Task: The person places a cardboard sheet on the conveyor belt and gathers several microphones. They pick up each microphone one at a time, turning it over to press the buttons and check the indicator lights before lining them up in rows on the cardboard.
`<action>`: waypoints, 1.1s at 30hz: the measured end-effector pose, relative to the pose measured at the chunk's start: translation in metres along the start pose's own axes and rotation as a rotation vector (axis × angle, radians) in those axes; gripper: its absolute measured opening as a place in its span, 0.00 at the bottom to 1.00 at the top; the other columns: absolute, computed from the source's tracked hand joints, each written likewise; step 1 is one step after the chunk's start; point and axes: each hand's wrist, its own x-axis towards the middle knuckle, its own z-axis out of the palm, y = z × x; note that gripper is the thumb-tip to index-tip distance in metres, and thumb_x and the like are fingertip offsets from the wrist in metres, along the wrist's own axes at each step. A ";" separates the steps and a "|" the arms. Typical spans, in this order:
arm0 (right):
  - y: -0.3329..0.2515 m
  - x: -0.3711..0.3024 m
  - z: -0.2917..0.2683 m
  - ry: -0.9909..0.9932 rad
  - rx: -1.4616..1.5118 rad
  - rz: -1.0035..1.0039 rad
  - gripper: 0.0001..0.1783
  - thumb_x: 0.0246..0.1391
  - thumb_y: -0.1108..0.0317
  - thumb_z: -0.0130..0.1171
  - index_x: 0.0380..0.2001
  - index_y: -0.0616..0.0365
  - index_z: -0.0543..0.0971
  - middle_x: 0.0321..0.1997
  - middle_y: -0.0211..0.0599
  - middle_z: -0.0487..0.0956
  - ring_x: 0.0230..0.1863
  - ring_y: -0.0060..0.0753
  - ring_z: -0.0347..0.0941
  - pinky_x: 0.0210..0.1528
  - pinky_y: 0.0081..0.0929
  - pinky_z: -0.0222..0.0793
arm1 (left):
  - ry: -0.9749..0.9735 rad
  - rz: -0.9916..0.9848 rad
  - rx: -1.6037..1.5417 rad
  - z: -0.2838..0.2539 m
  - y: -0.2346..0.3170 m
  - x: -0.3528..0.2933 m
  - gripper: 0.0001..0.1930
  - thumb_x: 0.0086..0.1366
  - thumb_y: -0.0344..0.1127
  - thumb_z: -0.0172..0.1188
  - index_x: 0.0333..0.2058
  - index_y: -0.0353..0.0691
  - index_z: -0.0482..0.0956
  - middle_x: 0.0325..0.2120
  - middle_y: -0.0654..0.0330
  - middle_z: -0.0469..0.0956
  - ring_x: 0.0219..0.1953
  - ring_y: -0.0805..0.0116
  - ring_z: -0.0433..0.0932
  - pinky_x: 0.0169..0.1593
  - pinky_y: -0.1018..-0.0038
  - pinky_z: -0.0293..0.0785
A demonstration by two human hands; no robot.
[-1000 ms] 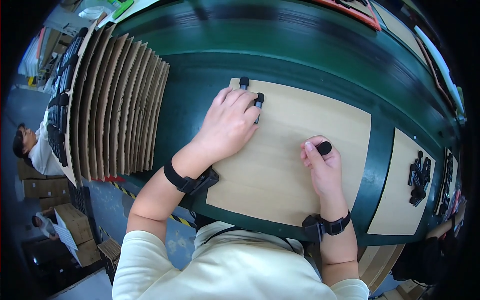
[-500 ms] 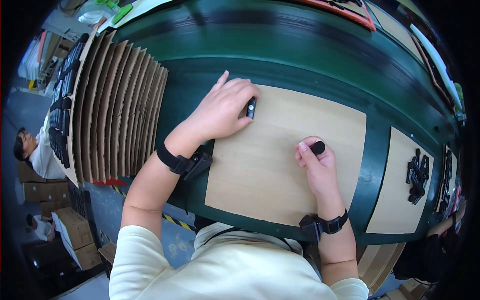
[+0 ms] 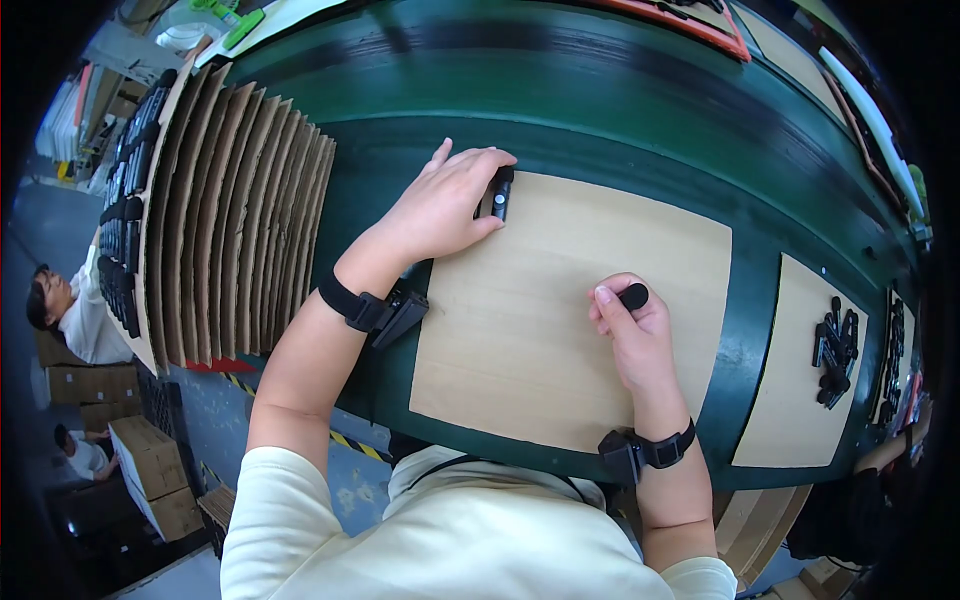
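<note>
Two bare hands are at work over a flat, rectangular brown cardboard sheet (image 3: 570,340) on a dark green, smooth-topped desk (image 3: 390,160). At the sheet's upper left corner, the left hand (image 3: 440,208) grips a slim black device with a small pale round spot (image 3: 501,203), its thumb at the lower end and forefinger at the upper. The right hand (image 3: 640,325), above the sheet's right half, has its fingers closed around a piece with a rounded black head (image 3: 634,296); the rest is hidden in the fist. The step in hand seems to be lining up the device at that corner; the next move would call for loosening the left fingers without nudging it. To the left rises a tall stack of corrugated cardboard layers (image 3: 235,230) carrying many black pieces (image 3: 122,220); to the right, another cardboard sheet (image 3: 785,400) bears a loose black heap (image 3: 835,345). Beyond lie a grey floor (image 3: 370,435), brown cartons (image 3: 155,455) and a white-clad co-worker (image 3: 88,315).
</note>
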 end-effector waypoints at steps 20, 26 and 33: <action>0.002 -0.001 -0.002 -0.003 0.001 -0.015 0.05 0.61 0.69 0.55 0.32 0.57 0.75 0.28 0.28 0.75 0.26 0.15 0.66 0.29 0.15 0.61 | -0.013 -0.118 -0.163 -0.012 -0.016 -0.020 0.33 0.52 0.33 0.67 0.58 0.39 0.65 0.58 0.48 0.68 0.66 0.52 0.59 0.70 0.58 0.48; 0.003 0.000 -0.001 -0.004 0.014 -0.022 0.05 0.60 0.68 0.56 0.32 0.56 0.75 0.28 0.28 0.75 0.26 0.15 0.66 0.29 0.15 0.61 | -0.004 -0.060 -0.183 -0.006 -0.027 -0.018 0.31 0.53 0.30 0.65 0.56 0.38 0.67 0.57 0.49 0.68 0.64 0.53 0.61 0.69 0.58 0.50; 0.002 0.000 -0.001 -0.005 0.006 -0.009 0.05 0.60 0.68 0.56 0.32 0.56 0.75 0.27 0.27 0.74 0.26 0.15 0.66 0.29 0.15 0.61 | -0.006 -0.071 -0.219 -0.003 -0.029 -0.018 0.30 0.53 0.29 0.64 0.56 0.38 0.67 0.57 0.49 0.68 0.64 0.53 0.61 0.69 0.59 0.50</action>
